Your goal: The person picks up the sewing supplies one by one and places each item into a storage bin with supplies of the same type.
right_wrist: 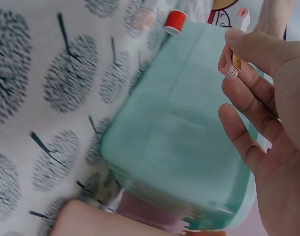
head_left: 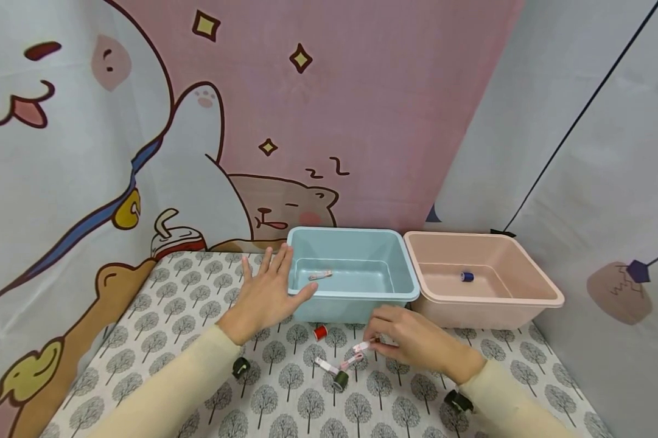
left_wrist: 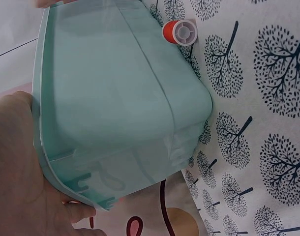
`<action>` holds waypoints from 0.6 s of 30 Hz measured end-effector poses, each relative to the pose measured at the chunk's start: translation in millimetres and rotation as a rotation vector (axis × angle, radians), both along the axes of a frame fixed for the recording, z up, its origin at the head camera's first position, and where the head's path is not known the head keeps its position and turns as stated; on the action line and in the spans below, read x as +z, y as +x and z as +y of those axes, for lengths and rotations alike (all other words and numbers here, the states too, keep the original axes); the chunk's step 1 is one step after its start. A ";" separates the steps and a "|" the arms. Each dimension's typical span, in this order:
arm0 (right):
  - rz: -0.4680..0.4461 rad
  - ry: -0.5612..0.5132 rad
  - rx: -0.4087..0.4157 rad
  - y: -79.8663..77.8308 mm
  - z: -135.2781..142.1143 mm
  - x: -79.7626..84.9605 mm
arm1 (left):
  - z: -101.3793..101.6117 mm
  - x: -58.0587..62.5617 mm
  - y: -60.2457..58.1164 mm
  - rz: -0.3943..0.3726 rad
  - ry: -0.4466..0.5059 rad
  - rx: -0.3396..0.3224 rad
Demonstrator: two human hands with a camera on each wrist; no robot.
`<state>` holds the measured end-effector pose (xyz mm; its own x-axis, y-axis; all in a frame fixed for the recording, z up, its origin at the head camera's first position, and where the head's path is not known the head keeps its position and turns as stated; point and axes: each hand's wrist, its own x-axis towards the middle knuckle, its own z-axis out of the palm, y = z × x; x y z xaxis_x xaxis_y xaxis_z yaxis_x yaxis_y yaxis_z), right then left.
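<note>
My right hand pinches a small folded pink tape measure between thumb and fingers, in front of the blue-green bin. My left hand rests at the left rim of that bin, fingers straight and spread. Inside the bin lies another small pale strip. On the cloth below the right hand are a white-and-pink strip, a pink strip and a dark green thread spool. A red thread spool lies close to the bin's front.
A peach bin stands against the right side of the blue-green one, with a dark blue thread spool inside. The table is covered by a tree-print cloth. A cartoon-print curtain hangs behind the bins.
</note>
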<state>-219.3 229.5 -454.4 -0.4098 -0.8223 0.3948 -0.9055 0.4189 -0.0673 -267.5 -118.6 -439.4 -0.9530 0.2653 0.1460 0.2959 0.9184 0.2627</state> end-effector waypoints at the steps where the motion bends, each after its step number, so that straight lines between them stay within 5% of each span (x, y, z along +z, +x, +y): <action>1: -0.003 -0.004 0.003 -1.1 0.6 2.7 | 0.0 -0.2 0.0 0.001 -0.001 0.000; 18: 0.020 -0.060 -0.009 -19.1 2.1 50.3 | 0.8 -0.8 1.0 0.007 0.012 -0.001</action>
<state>-238.5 231.5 -404.1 -0.4087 -0.7933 0.4513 -0.9031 0.4230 -0.0743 -266.5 -117.8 -440.2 -0.9519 0.2641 0.1554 0.2982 0.9151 0.2713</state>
